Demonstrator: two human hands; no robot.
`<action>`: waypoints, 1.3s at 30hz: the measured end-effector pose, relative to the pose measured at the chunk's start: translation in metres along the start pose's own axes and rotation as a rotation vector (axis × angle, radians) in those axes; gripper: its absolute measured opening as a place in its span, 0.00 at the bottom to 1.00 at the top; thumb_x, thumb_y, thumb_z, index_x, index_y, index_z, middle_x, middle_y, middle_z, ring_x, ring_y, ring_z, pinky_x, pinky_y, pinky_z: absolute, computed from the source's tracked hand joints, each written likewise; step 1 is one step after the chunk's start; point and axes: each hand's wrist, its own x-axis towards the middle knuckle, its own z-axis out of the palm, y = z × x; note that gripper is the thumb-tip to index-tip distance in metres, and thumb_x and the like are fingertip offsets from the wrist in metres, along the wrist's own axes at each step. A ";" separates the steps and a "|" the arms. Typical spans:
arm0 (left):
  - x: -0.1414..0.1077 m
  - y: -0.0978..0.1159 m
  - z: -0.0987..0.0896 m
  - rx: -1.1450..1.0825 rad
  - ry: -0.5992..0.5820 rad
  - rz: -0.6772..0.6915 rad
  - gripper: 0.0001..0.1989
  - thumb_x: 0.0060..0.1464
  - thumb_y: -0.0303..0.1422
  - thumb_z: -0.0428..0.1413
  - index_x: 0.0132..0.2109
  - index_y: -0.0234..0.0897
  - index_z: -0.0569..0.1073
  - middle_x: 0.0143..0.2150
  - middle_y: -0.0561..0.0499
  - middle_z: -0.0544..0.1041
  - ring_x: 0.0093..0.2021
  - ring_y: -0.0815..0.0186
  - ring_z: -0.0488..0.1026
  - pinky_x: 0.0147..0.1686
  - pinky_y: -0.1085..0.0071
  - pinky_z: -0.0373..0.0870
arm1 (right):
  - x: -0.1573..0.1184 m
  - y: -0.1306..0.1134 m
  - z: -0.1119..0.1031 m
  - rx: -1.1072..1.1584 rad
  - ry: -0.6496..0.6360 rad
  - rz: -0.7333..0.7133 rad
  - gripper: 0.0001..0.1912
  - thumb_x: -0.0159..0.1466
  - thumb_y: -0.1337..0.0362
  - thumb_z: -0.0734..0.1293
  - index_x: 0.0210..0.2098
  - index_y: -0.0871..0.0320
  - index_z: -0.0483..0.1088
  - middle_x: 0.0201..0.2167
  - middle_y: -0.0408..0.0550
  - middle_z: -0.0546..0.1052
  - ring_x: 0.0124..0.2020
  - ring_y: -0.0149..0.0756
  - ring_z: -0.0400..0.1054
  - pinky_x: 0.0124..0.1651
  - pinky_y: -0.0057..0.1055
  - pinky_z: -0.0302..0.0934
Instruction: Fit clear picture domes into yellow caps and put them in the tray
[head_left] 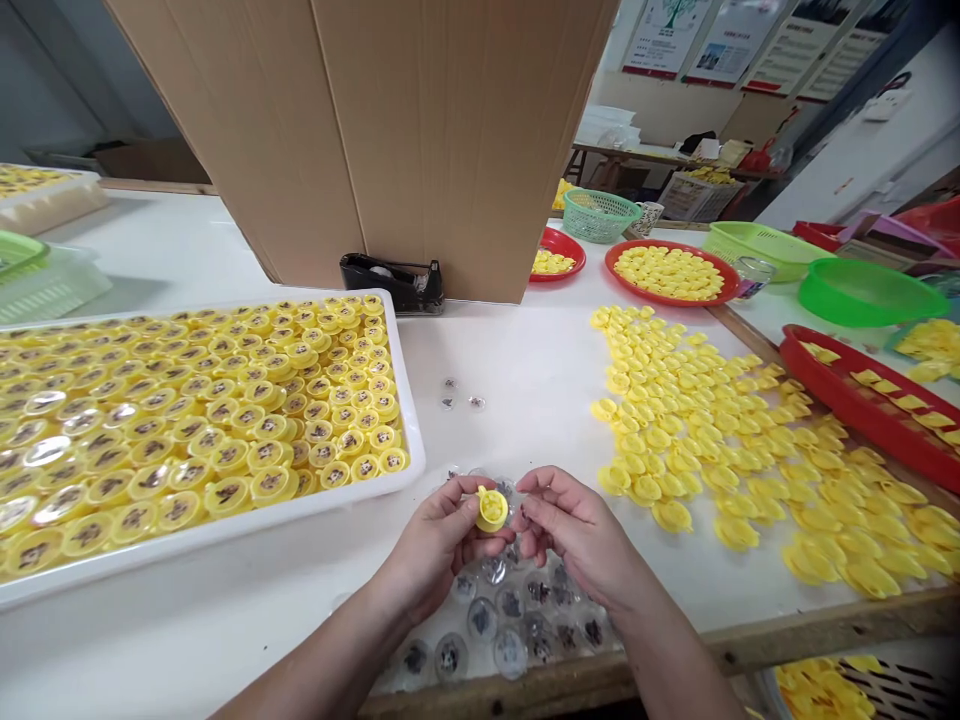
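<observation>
- A yellow plastic cap (492,509) is pinched narrowly at the fingertips of the left hand (435,540), above the front edge of the white table (525,370).
- The right hand (577,530) is held just beside the cap, its fingers (534,490) loosely parted, with nothing seen held by them.
- Done so far: a white tray (225,530) is largely filled with rows of yellow capsules (225,430), each covered by a clear dome.
- Left so far: clear domes (510,650) are scattered beneath the hands, three small pieces (461,395) lie apart, and many loose yellow caps (697,450) are spread to the right.
</observation>
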 end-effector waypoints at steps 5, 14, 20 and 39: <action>-0.002 -0.002 0.001 0.045 -0.010 0.041 0.16 0.52 0.36 0.59 0.44 0.32 0.67 0.33 0.46 0.77 0.29 0.68 0.75 0.28 0.77 0.71 | 0.003 0.003 0.013 -0.192 0.045 -0.037 0.08 0.60 0.60 0.67 0.38 0.57 0.69 0.21 0.38 0.71 0.21 0.26 0.66 0.24 0.23 0.61; -0.001 -0.004 0.001 -0.011 0.005 0.062 0.21 0.48 0.37 0.63 0.48 0.33 0.70 0.38 0.46 0.76 0.33 0.69 0.73 0.33 0.75 0.71 | -0.011 -0.006 0.022 -0.742 0.077 -0.346 0.15 0.60 0.70 0.64 0.46 0.53 0.71 0.38 0.47 0.72 0.32 0.32 0.71 0.34 0.29 0.68; -0.003 -0.009 0.001 0.016 -0.029 0.047 0.16 0.50 0.37 0.61 0.43 0.33 0.70 0.37 0.49 0.75 0.33 0.70 0.72 0.34 0.73 0.72 | -0.014 -0.012 0.019 -1.042 0.052 -0.482 0.18 0.60 0.75 0.63 0.48 0.54 0.69 0.35 0.45 0.72 0.33 0.33 0.70 0.37 0.30 0.65; -0.003 -0.005 0.000 0.048 -0.046 0.063 0.21 0.46 0.39 0.64 0.45 0.34 0.70 0.35 0.48 0.75 0.31 0.69 0.72 0.31 0.74 0.69 | -0.014 -0.016 0.019 -0.966 0.091 -0.477 0.12 0.58 0.74 0.65 0.41 0.55 0.69 0.38 0.47 0.74 0.36 0.36 0.71 0.39 0.33 0.67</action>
